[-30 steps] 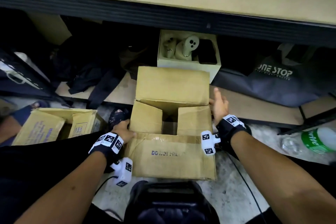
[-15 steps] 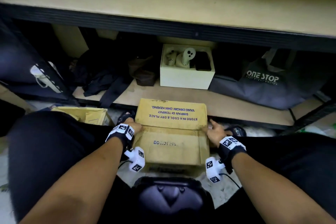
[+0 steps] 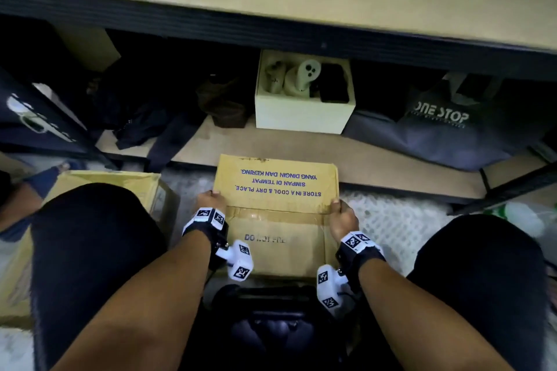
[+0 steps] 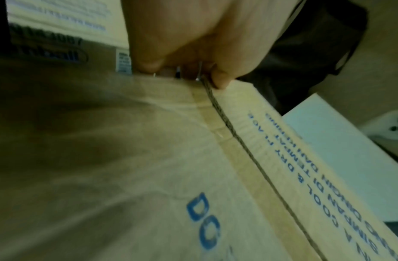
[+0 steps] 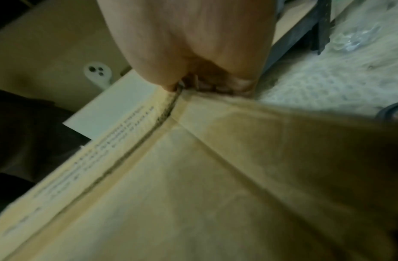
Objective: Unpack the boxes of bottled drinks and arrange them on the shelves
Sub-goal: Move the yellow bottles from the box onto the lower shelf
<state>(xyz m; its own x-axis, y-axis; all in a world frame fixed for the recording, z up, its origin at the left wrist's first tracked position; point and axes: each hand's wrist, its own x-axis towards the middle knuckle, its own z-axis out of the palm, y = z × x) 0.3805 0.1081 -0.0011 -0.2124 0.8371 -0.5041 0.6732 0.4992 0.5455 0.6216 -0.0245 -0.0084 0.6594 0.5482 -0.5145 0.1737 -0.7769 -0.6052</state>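
A brown cardboard box printed "DO NOT FREEZE" sits on the floor between my knees, its top flaps folded down. My left hand grips the left end of the far flap, thumb on top by the seam. My right hand grips the right end of the same flap, fingers curled over the box edge. The far flap carries blue "STORE IN A COOL & DRY PLACE" print. No bottles show; the box's inside is hidden.
A second open cardboard box lies at my left knee. Ahead, the low shelf holds a white box of gadgets, dark clothes and a grey "ONE STOP" bag. A plastic bottle lies on the floor at right.
The box's flaps, open a second ago, have been folded down over the top. Both hands moved from the box's sides to the ends of the far flap.
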